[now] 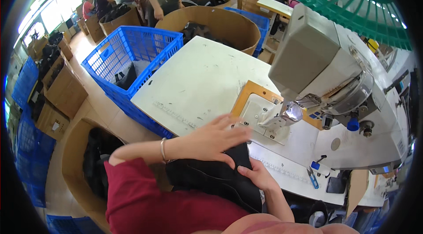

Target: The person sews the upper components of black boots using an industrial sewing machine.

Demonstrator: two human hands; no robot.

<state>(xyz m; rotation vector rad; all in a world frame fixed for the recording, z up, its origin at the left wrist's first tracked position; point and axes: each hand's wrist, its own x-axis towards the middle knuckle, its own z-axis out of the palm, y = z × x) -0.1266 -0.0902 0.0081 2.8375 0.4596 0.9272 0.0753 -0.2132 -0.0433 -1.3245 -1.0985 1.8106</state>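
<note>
Dark black cloth [211, 179], with seam lines across it, lies over my lap at the table's front edge. My right hand [261, 176] grips its upper edge, thumb on top and the other fingers hidden underneath. Above the cloth my left hand [216, 139] is stretched out with fingers apart, slightly blurred, its thumb at the cloth's edge. Just beyond my left fingertips is the sewing machine's metal plate [260, 113], set in an orange-brown frame. Over that plate hangs the machine's head [308, 53], its lit needle area close to my hands.
A blue plastic crate [128, 49] holding dark pieces stands left of the white table [194, 80]. Blue-handled snips [313, 178] and a dark phone-like object [337, 184] lie right. A green fan guard [343, 5] hangs overhead. Cardboard bins [211, 18] and other people stand behind.
</note>
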